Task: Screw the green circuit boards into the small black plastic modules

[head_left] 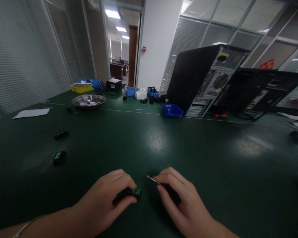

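My left hand is closed at the near edge of the view, thumb and fingers pinching a small black part with a green circuit board. Most of that part is hidden by the fingers. To the right, my right hand grips a thin metal rod-like tool between thumb and fingertips. Its silver tip points left, towards the board but apart from it. Two similar small black pieces lie on the left of the table: one showing green, and a darker one farther back.
A steel bowl and a paper sheet are at the back left of the green table. Towards the back right stands a black computer tower, with a blue bin beside it. A red-handled tool lies behind.
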A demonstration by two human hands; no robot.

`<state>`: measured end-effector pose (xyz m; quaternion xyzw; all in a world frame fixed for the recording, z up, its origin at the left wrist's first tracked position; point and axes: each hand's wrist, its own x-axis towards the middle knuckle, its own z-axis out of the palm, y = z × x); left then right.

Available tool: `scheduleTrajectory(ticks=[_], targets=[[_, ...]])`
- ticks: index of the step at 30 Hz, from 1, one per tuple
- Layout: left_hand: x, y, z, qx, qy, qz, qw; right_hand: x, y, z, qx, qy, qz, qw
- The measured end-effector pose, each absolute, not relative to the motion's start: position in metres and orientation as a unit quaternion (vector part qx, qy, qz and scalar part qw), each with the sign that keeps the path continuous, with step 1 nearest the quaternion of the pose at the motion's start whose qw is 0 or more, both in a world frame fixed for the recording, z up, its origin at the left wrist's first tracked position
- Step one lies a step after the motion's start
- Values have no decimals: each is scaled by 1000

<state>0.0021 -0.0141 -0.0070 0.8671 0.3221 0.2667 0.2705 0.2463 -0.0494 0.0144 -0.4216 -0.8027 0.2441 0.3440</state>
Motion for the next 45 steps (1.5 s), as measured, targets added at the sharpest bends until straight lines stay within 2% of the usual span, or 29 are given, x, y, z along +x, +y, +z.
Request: scheduleTrajectory(ticks=[10,15,20,29,36,45], targets=[[1,-12,4,886,259,273,269,245,-45,13,-401,-825,255,306],[1,-11,2,912,177,327,177,245,-45,10,-411,-821,269,292],[-1,-7,0,934,143,307,114,246,-45,9,-415,-813,281,296],[-2,-8,4,915,173,326,163,246,-44,10,-414,-804,298,307],[4,-9,15,932,152,324,59,248,-45,13,-405,-799,314,314],[18,-31,13,920,202,329,-65,249,-46,11,-397,-806,306,316]])
